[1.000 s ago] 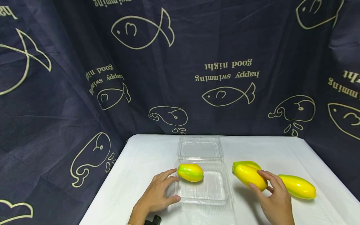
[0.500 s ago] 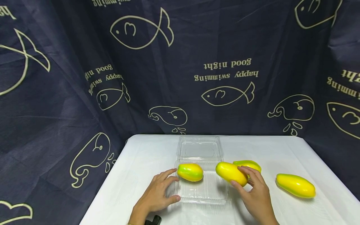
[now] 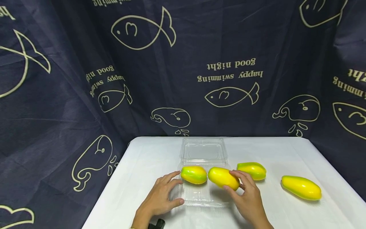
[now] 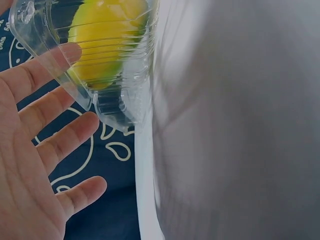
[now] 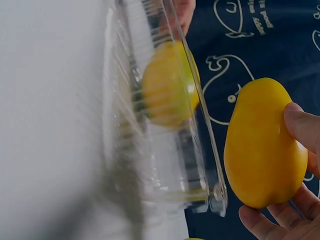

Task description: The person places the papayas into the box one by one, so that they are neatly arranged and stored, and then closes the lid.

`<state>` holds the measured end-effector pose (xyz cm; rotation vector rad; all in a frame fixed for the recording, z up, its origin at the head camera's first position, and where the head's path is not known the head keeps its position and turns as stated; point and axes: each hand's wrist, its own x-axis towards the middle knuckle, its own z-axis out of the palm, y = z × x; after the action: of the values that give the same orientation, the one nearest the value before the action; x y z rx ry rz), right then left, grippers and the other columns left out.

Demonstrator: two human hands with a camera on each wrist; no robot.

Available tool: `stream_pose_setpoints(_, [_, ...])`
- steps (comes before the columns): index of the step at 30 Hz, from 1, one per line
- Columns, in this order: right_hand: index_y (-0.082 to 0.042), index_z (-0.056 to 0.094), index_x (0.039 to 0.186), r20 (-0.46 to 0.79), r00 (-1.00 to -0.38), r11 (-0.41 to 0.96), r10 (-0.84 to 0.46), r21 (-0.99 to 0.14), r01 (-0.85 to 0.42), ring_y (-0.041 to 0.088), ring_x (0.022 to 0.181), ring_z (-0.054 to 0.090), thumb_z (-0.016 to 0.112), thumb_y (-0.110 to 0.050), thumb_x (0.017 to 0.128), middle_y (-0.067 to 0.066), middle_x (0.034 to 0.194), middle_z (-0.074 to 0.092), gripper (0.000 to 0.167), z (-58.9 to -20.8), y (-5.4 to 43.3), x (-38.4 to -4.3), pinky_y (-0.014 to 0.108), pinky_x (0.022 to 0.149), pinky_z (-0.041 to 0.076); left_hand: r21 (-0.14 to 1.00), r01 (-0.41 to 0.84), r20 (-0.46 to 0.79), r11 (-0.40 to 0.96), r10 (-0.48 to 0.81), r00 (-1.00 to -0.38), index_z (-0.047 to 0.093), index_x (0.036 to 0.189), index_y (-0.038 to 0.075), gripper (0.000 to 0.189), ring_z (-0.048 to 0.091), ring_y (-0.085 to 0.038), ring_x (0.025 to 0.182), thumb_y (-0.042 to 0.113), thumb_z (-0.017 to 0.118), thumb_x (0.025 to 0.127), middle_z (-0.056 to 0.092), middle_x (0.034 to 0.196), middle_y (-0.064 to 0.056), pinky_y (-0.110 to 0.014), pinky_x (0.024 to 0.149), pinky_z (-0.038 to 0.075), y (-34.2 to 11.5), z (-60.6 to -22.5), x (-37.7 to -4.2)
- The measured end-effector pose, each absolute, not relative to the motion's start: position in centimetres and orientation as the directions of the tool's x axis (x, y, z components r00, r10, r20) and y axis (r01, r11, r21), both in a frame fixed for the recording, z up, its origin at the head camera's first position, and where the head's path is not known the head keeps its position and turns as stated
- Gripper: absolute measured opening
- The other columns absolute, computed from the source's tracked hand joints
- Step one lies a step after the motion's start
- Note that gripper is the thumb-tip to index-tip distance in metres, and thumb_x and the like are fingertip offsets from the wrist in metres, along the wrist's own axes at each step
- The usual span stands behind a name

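My right hand grips a glossy yellow papaya, thumb on the near side and fingers at its right end. In the right wrist view this papaya shows beside and above the wall of a clear plastic clamshell box. Inside the box's left half lies a yellow-green papaya, end to end with the held one in the head view. With fingers spread, my left hand is at the box's left side. Its fingertips overlap the clear wall in the left wrist view, and its palm holds nothing.
The box's clear lid lies folded back toward the rear. Right of the box, one papaya rests on the white table, and another papaya lies farther right. A dark printed curtain hangs behind.
My right hand has carried its papaya left, from beside the box to over its right half. My left hand and the other papayas have stayed put.
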<state>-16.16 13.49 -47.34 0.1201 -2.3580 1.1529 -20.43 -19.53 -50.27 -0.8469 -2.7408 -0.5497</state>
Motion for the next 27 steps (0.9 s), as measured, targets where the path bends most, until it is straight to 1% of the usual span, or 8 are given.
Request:
stream_pose_setpoints(4, [-0.017, 0.063, 0.128, 0.474, -0.873, 0.618, 0.114, -0.722, -0.311, 0.014, 0.118, 0.056, 0.087, -0.022, 0.077, -0.002, 0.129, 0.058, 0.057, -47.5, 12.7, -16.2, 0.032, 0.084, 0.06, 0.284, 0.576, 0.314, 0.766, 0.493, -0.811, 0.062, 0.128, 0.032, 0.056, 0.046, -0.019, 0.139, 0.065, 0.066, 0.083, 0.041, 0.157, 0.008, -0.05, 0.11, 0.038, -19.6, -50.2, -20.5])
stream_pose_setpoints(8, [-0.014, 0.063, 0.128, 0.468, -0.88, 0.585, 0.083, -0.738, -0.337, 0.026, 0.118, 0.061, 0.085, -0.023, 0.079, 0.003, 0.129, 0.058, 0.055, -47.8, 11.9, -16.2, 0.043, 0.084, 0.061, 0.294, 0.578, 0.314, 0.762, 0.494, -0.811, 0.063, 0.127, 0.031, 0.056, 0.046, -0.019, 0.139, 0.063, 0.068, 0.081, 0.041, 0.157, 0.009, -0.05, 0.11, 0.038, -19.6, -50.2, -20.5])
stream_pose_setpoints(11, [-0.012, 0.064, 0.127, 0.458, -0.887, 0.571, 0.055, -0.743, -0.348, 0.033, 0.117, 0.062, 0.085, -0.023, 0.08, 0.006, 0.129, 0.058, 0.053, -48.0, 11.3, -16.3, 0.046, 0.084, 0.06, 0.292, 0.582, 0.32, 0.759, 0.496, -0.807, 0.063, 0.127, 0.031, 0.057, 0.046, -0.018, 0.138, 0.064, 0.068, 0.081, 0.042, 0.157, 0.009, -0.049, 0.11, 0.038, -19.6, -50.2, -20.5])
stream_pose_setpoints(18, [-0.012, 0.064, 0.127, 0.426, -0.904, 0.548, 0.019, -0.761, -0.347, 0.032, 0.118, 0.063, 0.085, -0.022, 0.079, 0.005, 0.13, 0.059, 0.054, -48.4, 10.2, -16.5, 0.043, 0.084, 0.061, 0.272, 0.603, 0.339, 0.75, 0.512, -0.79, 0.063, 0.127, 0.03, 0.056, 0.047, -0.02, 0.138, 0.065, 0.065, 0.084, 0.042, 0.157, 0.006, -0.051, 0.108, 0.039, -19.5, -50.2, -20.6])
stream_pose_setpoints(22, [-0.012, 0.064, 0.127, 0.41, -0.912, 0.539, 0.001, -0.769, -0.345, 0.029, 0.118, 0.063, 0.085, -0.023, 0.078, 0.003, 0.129, 0.059, 0.054, -48.6, 9.4, -16.7, 0.041, 0.085, 0.061, 0.276, 0.601, 0.332, 0.75, 0.512, -0.792, 0.063, 0.128, 0.03, 0.056, 0.046, -0.021, 0.138, 0.065, 0.065, 0.084, 0.042, 0.157, 0.006, -0.051, 0.108, 0.04, -19.5, -50.2, -20.6])
stream_pose_setpoints(27, [-0.012, 0.064, 0.127, 0.398, -0.917, 0.522, -0.04, -0.774, -0.359, 0.027, 0.118, 0.062, 0.085, -0.025, 0.078, 0.001, 0.129, 0.059, 0.054, -48.6, 8.2, -16.9, 0.037, 0.086, 0.06, 0.292, 0.582, 0.319, 0.759, 0.496, -0.808, 0.061, 0.13, 0.032, 0.058, 0.047, -0.02, 0.139, 0.066, 0.064, 0.084, 0.042, 0.157, 0.008, -0.05, 0.109, 0.04, -19.5, -50.3, -20.5])
